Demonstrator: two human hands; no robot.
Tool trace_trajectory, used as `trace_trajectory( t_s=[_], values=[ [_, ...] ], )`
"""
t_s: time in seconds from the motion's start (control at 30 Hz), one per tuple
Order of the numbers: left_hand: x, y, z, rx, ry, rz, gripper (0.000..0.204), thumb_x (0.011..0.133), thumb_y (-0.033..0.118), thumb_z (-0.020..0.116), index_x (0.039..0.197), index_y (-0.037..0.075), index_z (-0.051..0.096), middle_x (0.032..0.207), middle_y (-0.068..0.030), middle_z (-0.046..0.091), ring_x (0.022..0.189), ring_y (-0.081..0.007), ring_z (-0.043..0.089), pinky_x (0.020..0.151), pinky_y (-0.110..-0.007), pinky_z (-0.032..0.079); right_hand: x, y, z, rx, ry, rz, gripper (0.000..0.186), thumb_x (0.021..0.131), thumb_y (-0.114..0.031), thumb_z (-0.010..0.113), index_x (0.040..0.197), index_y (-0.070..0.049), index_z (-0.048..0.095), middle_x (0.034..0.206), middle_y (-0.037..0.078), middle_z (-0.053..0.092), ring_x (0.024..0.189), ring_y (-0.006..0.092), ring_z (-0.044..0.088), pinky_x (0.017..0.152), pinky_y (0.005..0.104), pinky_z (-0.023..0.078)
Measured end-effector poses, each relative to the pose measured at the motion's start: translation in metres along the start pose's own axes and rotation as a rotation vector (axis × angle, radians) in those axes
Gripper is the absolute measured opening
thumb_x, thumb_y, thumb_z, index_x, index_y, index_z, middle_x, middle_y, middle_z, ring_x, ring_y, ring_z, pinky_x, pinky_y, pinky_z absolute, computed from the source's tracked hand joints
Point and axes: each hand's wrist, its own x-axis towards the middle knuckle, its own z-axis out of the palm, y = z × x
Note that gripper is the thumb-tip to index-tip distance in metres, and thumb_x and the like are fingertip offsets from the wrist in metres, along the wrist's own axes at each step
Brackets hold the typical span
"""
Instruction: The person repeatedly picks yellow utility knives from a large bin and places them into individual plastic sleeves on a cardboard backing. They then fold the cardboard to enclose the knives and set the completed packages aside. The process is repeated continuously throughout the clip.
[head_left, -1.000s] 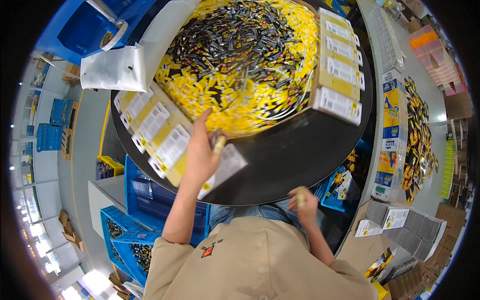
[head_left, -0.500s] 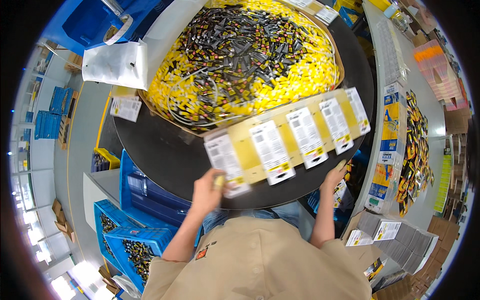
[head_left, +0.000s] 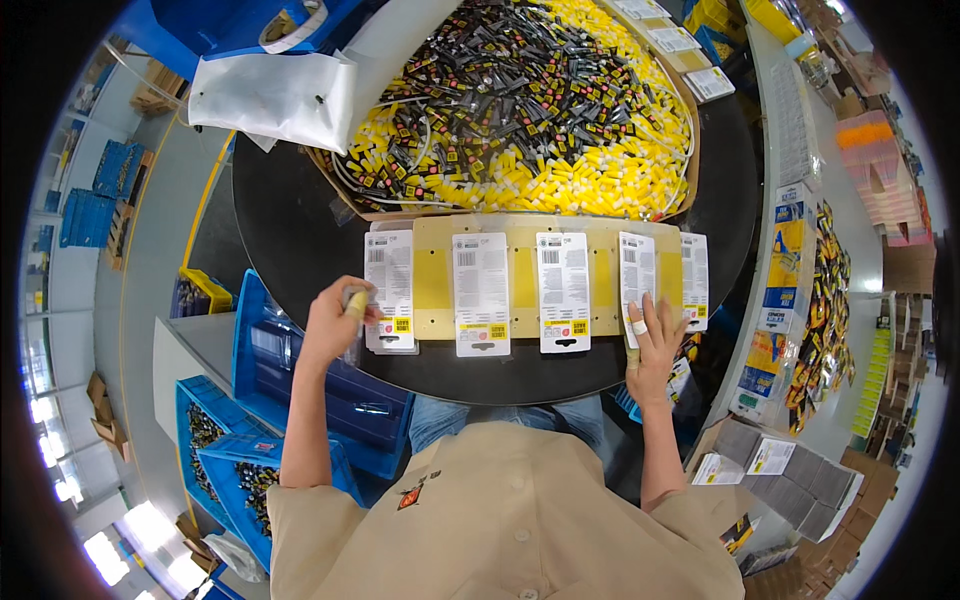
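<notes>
A yellow card-holding jig point(head_left: 432, 270) lies across the front of a black round turntable point(head_left: 285, 230), bearing several white printed cards point(head_left: 480, 285). My left hand point(head_left: 345, 310) is curled at the leftmost card point(head_left: 390, 280), a pale yellow covering on a finger; what it holds is hidden. My right hand point(head_left: 650, 345) has its fingers spread, fingertips on a card point(head_left: 635, 265) near the jig's right end, with white and pale bands on the fingers. Behind the jig, a big shallow cardboard tray point(head_left: 685, 190) holds a heap of small black tubes point(head_left: 500, 80) and yellow-white pieces point(head_left: 560, 185).
A second jig with cards point(head_left: 670, 40) sits at the back right. Blue crates point(head_left: 245, 360) stand low left. A white plastic sheet point(head_left: 270, 100) hangs over the turntable's back left. The right bench point(head_left: 850, 260) holds colourful packs point(head_left: 815, 330) and stacked grey cards point(head_left: 800, 485).
The turntable has rotated, bringing a jig from the left round to lie straight across the front. My left hand has moved down and left; my right hand has risen onto the cards.
</notes>
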Motion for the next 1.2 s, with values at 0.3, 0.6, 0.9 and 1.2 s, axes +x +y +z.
trace_trajectory(
  t_s=[0.3, 0.6, 0.9, 1.2],
  values=[
    [-0.015, 0.078, 0.017, 0.005, 0.223, 0.289, 0.038, 0.092, 0.002, 0.056, 0.129, 0.009, 0.057, 0.088, -0.0103, 0.069, 0.076, -0.0135, 0.066, 0.07, -0.027, 0.051, 0.036, -0.107, 0.029, 0.536, 0.194, -0.485, 0.039, 0.081, -0.005, 0.064, 0.118, -0.015, 0.068, 0.135, 0.011, 0.057, 0.132, 0.0296, 0.048, 0.116, 0.0512, 0.023],
    [-0.006, 0.169, 0.15, -0.058, -0.347, 0.518, 0.038, 0.093, 0.008, 0.057, 0.13, 0.007, 0.051, 0.097, -0.0145, 0.066, 0.091, -0.0236, 0.064, 0.081, -0.033, 0.05, 0.116, 0.008, 0.025, 0.413, 0.35, 0.337, 0.021, 0.089, -0.014, 0.064, 0.097, 0.005, 0.061, 0.09, 0.021, 0.066, 0.079, 0.037, 0.063, 0.067, 0.0433, 0.049],
    [0.059, 0.151, 0.288, 0.111, -0.506, 0.408, 0.058, 0.079, 0.005, 0.07, 0.129, 0.005, 0.04, 0.094, -0.0243, 0.064, 0.091, -0.0447, 0.062, 0.081, -0.051, 0.048, 0.209, 0.224, -0.01, 0.86, 1.236, 0.742, 0.033, 0.097, -0.018, 0.053, 0.119, 0.007, 0.057, 0.105, 0.017, 0.066, 0.088, 0.0248, 0.067, 0.073, 0.0306, 0.057],
    [0.06, 0.159, 0.308, 0.44, -0.248, 0.392, 0.063, 0.074, 0.025, 0.081, 0.116, 0.001, 0.04, 0.07, -0.0239, 0.063, 0.073, -0.0458, 0.064, 0.064, -0.051, 0.05, 0.369, 0.142, 0.08, 0.043, 0.228, 0.115, 0.023, 0.084, -0.017, 0.07, 0.103, -0.004, 0.067, 0.102, 0.019, 0.067, 0.094, 0.0353, 0.064, 0.082, 0.0419, 0.051]
  ],
)
